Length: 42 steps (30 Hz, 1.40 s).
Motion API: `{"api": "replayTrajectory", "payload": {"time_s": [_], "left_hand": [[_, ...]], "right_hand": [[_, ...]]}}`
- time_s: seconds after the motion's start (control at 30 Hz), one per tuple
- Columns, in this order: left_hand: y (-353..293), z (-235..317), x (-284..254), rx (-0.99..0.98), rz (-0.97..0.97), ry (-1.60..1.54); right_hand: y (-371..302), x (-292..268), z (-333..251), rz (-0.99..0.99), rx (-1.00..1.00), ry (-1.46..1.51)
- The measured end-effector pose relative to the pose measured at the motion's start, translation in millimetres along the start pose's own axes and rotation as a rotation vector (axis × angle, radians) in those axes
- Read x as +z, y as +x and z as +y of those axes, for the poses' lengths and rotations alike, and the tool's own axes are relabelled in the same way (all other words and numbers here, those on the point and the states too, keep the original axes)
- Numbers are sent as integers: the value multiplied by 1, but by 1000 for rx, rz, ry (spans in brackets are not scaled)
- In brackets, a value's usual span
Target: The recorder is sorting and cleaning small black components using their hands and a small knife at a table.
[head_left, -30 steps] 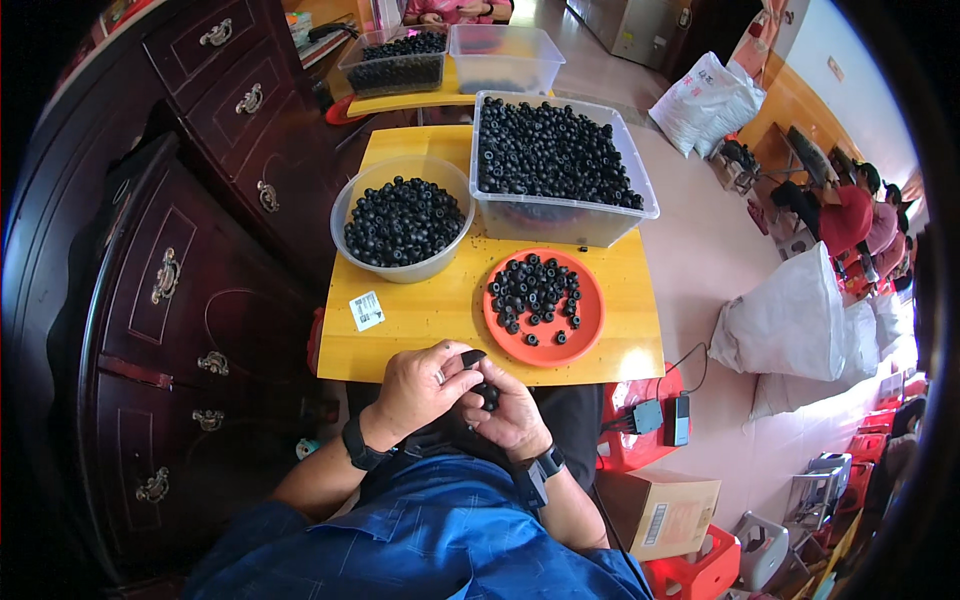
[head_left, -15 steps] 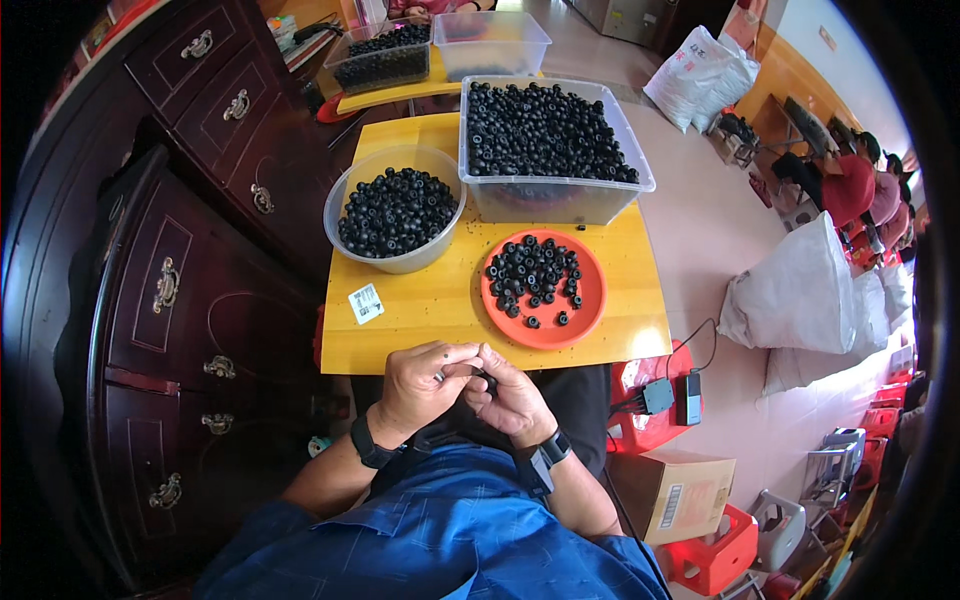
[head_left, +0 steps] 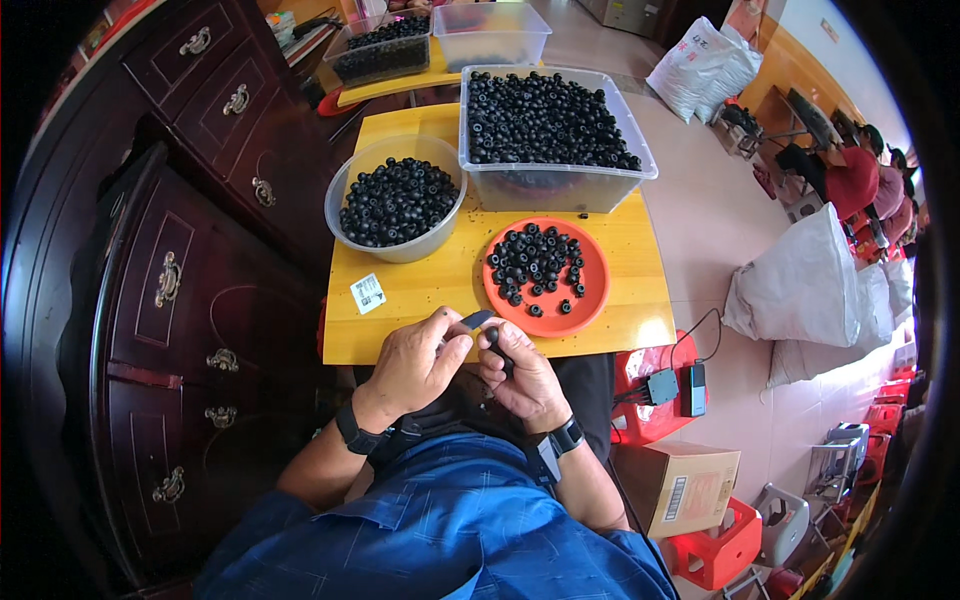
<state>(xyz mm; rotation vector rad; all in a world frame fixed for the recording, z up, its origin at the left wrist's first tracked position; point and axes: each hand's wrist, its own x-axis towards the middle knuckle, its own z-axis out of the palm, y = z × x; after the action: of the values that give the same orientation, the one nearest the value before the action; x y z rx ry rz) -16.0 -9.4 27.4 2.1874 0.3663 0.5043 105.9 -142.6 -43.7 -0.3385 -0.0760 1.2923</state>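
Both my hands are held together just past the near edge of the yellow table (head_left: 400, 338). My left hand (head_left: 412, 365) is closed on a small dark, flat, pointed piece (head_left: 477, 319) that sticks out past its fingers. Thumb and fingers of my right hand (head_left: 527, 378) grip a black rubber-like part (head_left: 494, 338); its lower portion is hidden in the fingers. Beyond my hands, an orange-red plate (head_left: 590, 300) carries loose black ring-shaped parts (head_left: 540, 262). Behind it stand a round clear tub (head_left: 400, 254) and a large clear bin (head_left: 555, 192), both filled with such parts.
A white label (head_left: 367, 293) lies left of the plate. Dark wooden cabinets (head_left: 190, 300) line the left. Right of the table are a red stool (head_left: 655, 425) holding small devices, a cardboard box (head_left: 685, 485) and white sacks (head_left: 795, 285). Other people (head_left: 855, 185) sit at far right.
My hands have drawn slightly apart. The dark pointed piece now shows above my left fingers, and the black part in my right hand is more exposed. The view has shifted slightly.
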Motion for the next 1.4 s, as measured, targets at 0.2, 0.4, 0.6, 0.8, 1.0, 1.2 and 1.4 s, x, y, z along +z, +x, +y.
{"api": "replayTrajectory", "payload": {"time_s": [0.2, 0.4, 0.6, 0.8, 1.0, 1.2, 1.4], "left_hand": [[3, 8, 0, 16, -64, -16], [5, 12, 1, -8, -100, 117], [4, 8, 5, 27, -49, 117], [2, 2, 8, 24, -36, 108], [3, -2, 10, 50, -29, 130], [4, -3, 9, 77, -29, 163], [2, -6, 11, 103, -52, 202]], "right_hand": [[0, 3, -1, 17, -14, -12], [-2, 6, 2, 35, -7, 15], [-2, 7, 6, 82, 22, 33], [-1, 5, 7, 71, 18, 19], [0, 1, 8, 49, 9, 12], [1, 1, 10, 86, -15, -32], [3, -5, 16, 66, -75, -14]]}}
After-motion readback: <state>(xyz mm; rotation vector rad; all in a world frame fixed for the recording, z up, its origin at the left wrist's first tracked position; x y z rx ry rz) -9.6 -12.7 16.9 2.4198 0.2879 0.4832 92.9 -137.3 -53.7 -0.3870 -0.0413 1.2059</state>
